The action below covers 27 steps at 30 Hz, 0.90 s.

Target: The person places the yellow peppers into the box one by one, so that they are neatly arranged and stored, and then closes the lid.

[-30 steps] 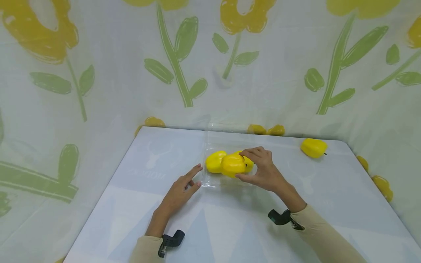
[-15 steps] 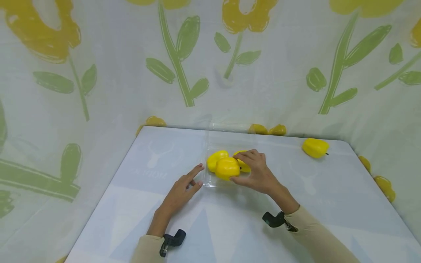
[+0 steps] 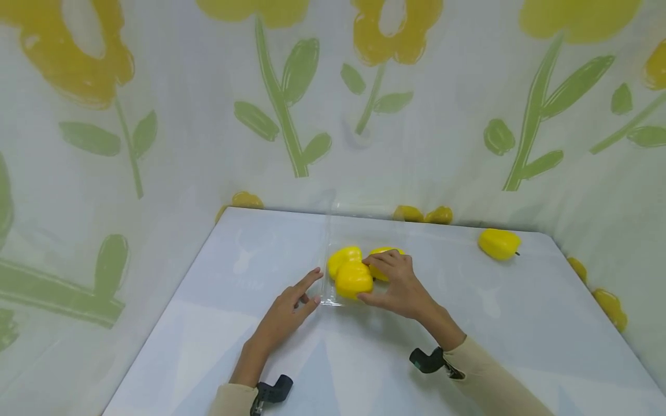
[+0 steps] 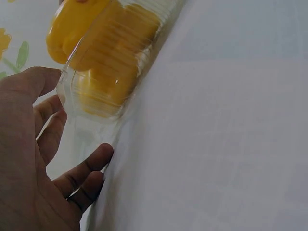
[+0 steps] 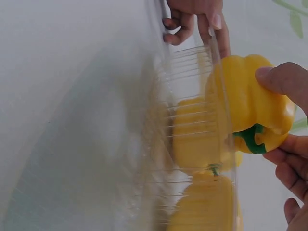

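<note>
Head view: right hand [image 3: 398,283] grasping yellow pepper [image 3: 354,279] — now lower, inside clear tray [image 3: 329,299]; left hand [image 3: 291,306] fingers relaxed, unmoved.

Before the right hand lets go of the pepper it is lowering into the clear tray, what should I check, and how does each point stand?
1. Right hand grips the held pepper: ok.
2. Left hand steadies the clear tray at its corner: ok.
3. Held pepper fully seated in tray: cannot tell.
4. Two peppers already inside, leaving space: cannot tell.
5. Loose pepper on the table lies away from the tray: ok.
</note>
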Tool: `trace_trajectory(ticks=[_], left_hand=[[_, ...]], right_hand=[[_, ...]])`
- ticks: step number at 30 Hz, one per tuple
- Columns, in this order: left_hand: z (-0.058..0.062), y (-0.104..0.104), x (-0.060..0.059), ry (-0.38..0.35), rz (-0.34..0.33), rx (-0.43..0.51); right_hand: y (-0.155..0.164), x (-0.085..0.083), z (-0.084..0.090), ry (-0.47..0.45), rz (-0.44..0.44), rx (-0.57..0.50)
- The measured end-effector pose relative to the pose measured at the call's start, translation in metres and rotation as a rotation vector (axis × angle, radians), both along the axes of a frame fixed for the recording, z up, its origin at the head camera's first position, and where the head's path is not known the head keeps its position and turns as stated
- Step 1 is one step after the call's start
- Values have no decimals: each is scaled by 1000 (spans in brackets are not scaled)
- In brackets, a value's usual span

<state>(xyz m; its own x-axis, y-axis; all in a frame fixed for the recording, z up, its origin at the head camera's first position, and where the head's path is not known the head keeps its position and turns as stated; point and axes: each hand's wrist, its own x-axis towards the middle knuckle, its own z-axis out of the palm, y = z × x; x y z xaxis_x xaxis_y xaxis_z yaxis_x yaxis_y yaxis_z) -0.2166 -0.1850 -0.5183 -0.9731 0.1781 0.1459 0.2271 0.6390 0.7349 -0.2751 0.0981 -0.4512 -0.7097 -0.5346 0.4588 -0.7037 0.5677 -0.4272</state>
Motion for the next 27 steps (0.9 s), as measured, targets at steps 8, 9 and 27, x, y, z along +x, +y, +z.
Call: trace_trajectory(ticks=[8,9,27], left_hand=[[-2,2,4,-12,1,-8],[-2,2,3,-11,2,-8],[0,0,-2,-9,-8,-6]], right_hand=[[-2,4,-7,16,-1,9],[-3,4,-6,23,0,11],[-5,-3,-10,53,7,63]])
